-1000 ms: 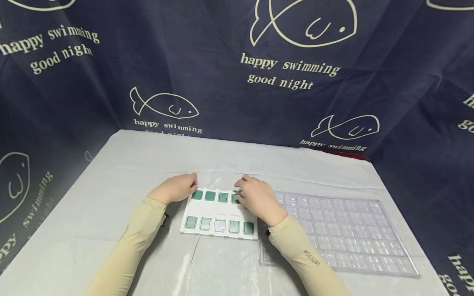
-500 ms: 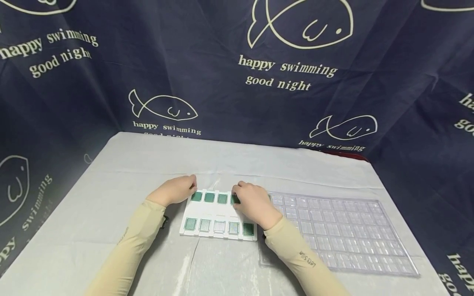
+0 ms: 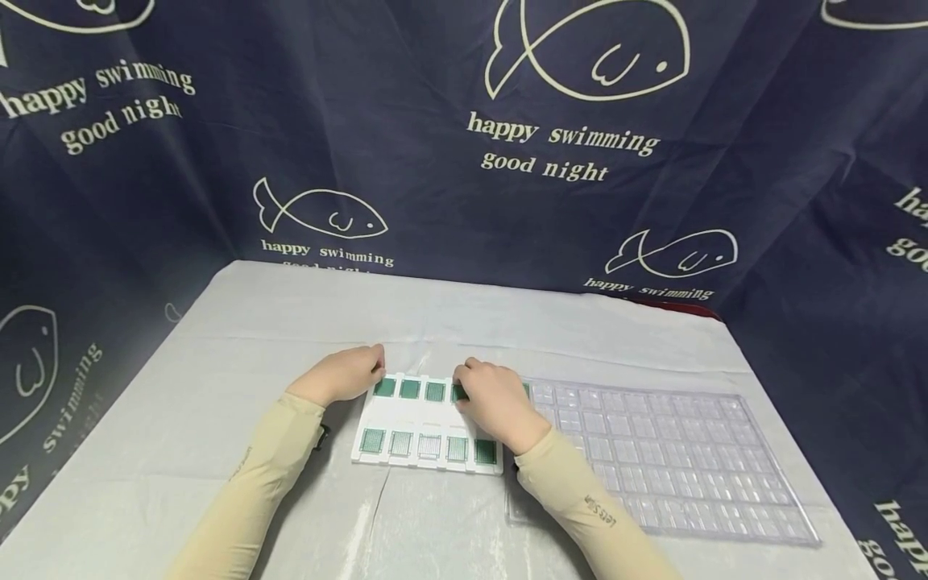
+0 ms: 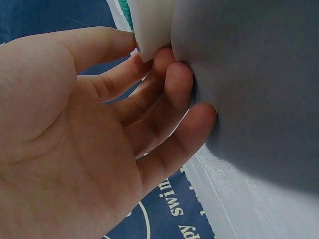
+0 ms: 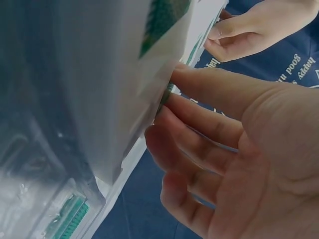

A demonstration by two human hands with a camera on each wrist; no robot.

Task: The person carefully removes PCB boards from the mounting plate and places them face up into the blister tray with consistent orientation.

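Note:
A white slotted tray (image 3: 413,412) lies on the table, holding two rows of small green perforated circuit boards, such as the front-left board (image 3: 373,441). My left hand (image 3: 341,375) pinches the tray's back-left corner (image 4: 152,30) between thumb and forefinger, its other fingers curved beneath. At the fourth slot of the back row, my right hand (image 3: 499,400) pinches a green circuit board (image 5: 166,94) by its edge, thumb on one side and fingers on the other. The same hand hides the back-right slot of the tray.
To the right stands a large clear plastic compartment tray (image 3: 652,453), close against the white tray. One green board (image 3: 528,391) shows in its back-left compartment. A pale cloth covers the table (image 3: 239,322), and dark blue printed curtains (image 3: 435,161) hang around it.
The right hand's fingers, spread apart at first, have come together on the fourth back-row board, and the hand has shifted slightly left. The left hand keeps its place on the tray corner.

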